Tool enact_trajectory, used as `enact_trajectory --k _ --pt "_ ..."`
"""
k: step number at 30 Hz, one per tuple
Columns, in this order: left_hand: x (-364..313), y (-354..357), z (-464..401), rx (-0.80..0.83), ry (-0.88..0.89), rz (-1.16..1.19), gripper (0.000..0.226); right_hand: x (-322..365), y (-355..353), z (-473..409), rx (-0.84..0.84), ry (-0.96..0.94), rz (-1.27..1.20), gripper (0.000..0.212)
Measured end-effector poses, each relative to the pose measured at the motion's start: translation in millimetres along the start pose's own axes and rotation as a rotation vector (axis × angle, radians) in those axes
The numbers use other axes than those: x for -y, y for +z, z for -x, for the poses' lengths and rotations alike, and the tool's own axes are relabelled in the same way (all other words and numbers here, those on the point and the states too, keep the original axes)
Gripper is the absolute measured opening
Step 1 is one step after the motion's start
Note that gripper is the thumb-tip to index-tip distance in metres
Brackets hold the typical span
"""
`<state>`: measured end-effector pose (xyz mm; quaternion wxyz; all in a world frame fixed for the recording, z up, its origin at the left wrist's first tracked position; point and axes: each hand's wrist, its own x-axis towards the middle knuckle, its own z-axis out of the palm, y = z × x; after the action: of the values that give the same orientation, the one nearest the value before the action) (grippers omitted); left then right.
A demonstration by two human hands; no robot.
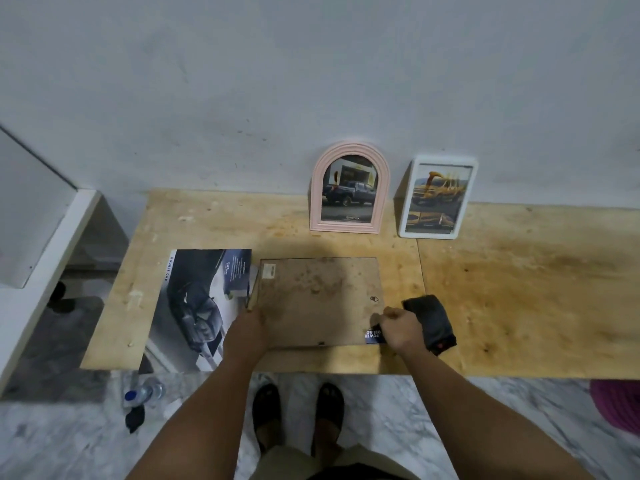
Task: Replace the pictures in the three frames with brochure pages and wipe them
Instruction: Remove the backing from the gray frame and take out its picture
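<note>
Both my grips hold the face-down frame on the bench: left hand, right hand. Dark cloth right, brochure left. Two frames stand far: pink, white.

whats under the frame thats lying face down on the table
A blue brochure page peeks out at the corner by the right hand, under the face-down frame. The rest of the page is covered by the backing.

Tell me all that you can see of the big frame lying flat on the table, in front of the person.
The large rectangular frame lies face down on the plywood table, showing a brown, stained backing board with a small label and a metal hanger. A blue printed page corner sticks out at its near right edge. The left hand holds its left end; the right hand pinches at its near right corner.
</note>
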<state>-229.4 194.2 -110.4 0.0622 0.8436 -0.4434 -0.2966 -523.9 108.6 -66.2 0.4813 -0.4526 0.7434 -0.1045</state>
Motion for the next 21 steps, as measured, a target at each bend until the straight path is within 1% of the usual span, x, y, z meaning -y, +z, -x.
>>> enact_trajectory --k 3,5,7,12,15,21 --pt "4 1 -7 0.002 0.017 -0.030 0.030 -1 2 -4 -0.052 0.104 -0.049 0.020" --pt "9 1 -12 0.044 0.063 -0.088 0.028 0 3 -10 -0.052 0.173 -0.118 0.020" --pt "13 0 -17 0.054 0.091 -0.112 0.031 2 5 -10 -0.033 0.219 -0.190 0.021" --pt "21 -1 -27 0.056 0.121 -0.069 0.033 0 8 -6 -0.080 0.174 -0.191 0.025" --pt "24 0 -32 0.064 0.155 -0.100 0.038 -2 11 -5 -0.128 0.179 -0.182 0.027" --pt "24 -2 -36 0.069 0.193 -0.172 0.047 2 15 -3 -0.172 0.172 -0.144 0.023"
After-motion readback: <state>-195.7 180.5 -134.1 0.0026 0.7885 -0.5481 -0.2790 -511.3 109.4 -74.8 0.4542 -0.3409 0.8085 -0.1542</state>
